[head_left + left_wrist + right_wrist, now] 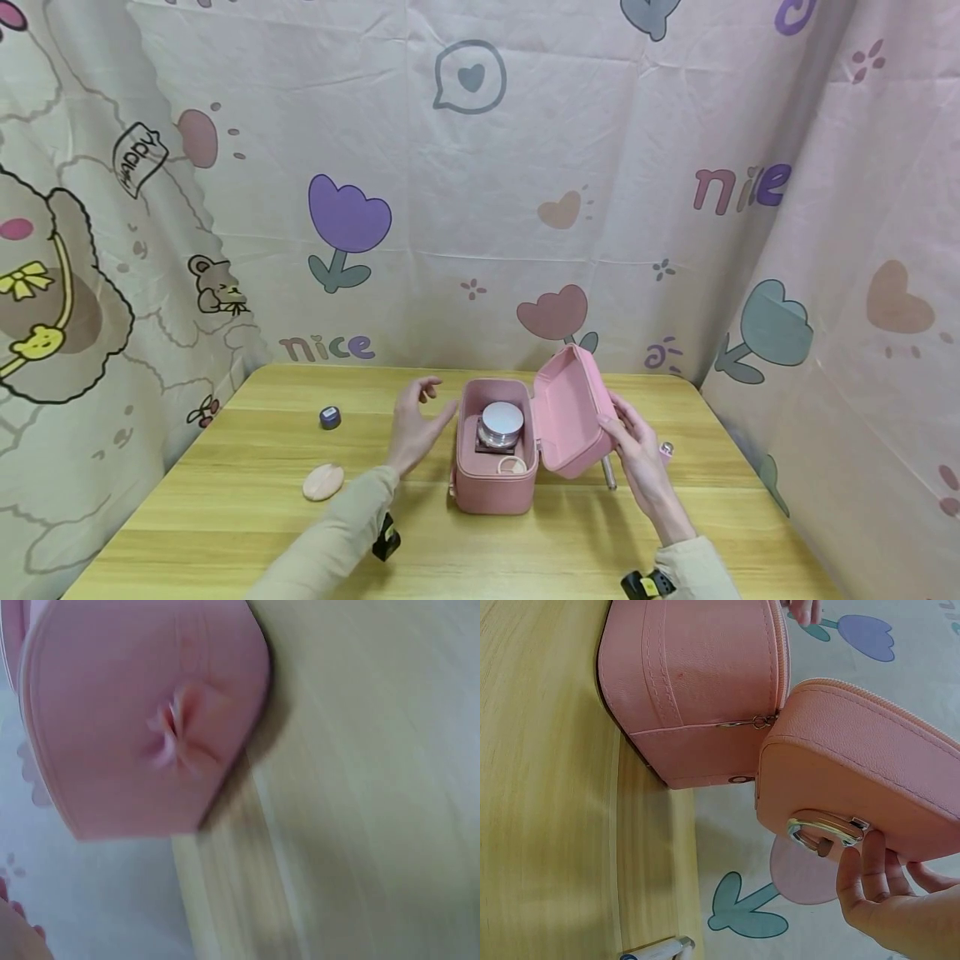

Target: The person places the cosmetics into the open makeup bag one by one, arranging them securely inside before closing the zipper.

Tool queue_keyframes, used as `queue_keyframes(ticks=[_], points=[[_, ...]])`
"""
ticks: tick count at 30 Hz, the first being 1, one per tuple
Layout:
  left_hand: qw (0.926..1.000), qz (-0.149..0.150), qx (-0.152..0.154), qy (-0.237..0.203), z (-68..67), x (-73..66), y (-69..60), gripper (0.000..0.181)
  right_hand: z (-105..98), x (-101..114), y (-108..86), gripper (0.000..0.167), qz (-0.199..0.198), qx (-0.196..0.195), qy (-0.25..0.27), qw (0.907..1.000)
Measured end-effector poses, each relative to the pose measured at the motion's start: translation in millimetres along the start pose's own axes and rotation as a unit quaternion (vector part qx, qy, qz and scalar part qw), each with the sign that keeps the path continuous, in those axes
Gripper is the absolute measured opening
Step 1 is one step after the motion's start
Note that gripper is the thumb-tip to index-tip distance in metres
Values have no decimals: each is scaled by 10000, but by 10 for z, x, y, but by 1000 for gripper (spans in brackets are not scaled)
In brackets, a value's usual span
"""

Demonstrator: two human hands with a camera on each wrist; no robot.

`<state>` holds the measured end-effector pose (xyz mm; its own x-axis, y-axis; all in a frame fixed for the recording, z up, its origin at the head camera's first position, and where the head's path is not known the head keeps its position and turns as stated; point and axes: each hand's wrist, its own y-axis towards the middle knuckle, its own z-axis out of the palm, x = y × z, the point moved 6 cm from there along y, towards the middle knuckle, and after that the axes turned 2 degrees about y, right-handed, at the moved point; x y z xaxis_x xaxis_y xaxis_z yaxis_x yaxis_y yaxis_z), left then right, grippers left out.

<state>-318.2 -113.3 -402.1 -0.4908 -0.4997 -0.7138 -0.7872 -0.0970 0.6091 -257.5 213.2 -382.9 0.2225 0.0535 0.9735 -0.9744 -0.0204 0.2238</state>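
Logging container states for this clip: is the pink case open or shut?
Open: the lid is tilted aside, held by the right hand, and a white-topped jar shows inside the pink case.

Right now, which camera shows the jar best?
The head view: it looks down into the open case, where the jar shows plainly. The wrist views show the case from outside and none of the jar.
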Motion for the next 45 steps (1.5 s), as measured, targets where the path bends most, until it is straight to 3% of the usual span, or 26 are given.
queue_keyframes(ticks=[6,9,14,20,23,28,35,38,41,45], points=[[9985,77,-491,235,-259,217,45,43,-6,2,-7,56,10,-7,-2,10000],[9969,-55,-722,306,-413,351,68,44,-5,1,-8,56,19,2,27,10000],[9880,-818,-1248,410,-716,602,86,48,-3,-2,-7,56,4,10,55,10000],[9623,-2124,-1587,602,-1024,848,47,57,-9,1,-10,56,-17,-15,51,10000],[9526,-2559,-1506,660,-1124,948,17,64,-14,-2,-11,56,-1,-26,49,10000],[9425,-3023,-1186,789,-1200,1166,-28,78,-18,-7,-7,56,17,-41,53,10000],[9344,-3377,153,1123,-1163,1338,-37,100,-18,-17,-2,56,42,-38,68,10000],[9300,-3449,529,1154,-1147,1359,-34,101,-20,-18,-2,55,39,-46,61,10000],[9264,-3530,646,1138,-1147,1392,-27,99,-19,-20,-1,55,37,-44,61,10000],[9222,-3666,555,1099,-1151,1443,-28,92,-18,-22,0,55,24,-41,68,10000]])
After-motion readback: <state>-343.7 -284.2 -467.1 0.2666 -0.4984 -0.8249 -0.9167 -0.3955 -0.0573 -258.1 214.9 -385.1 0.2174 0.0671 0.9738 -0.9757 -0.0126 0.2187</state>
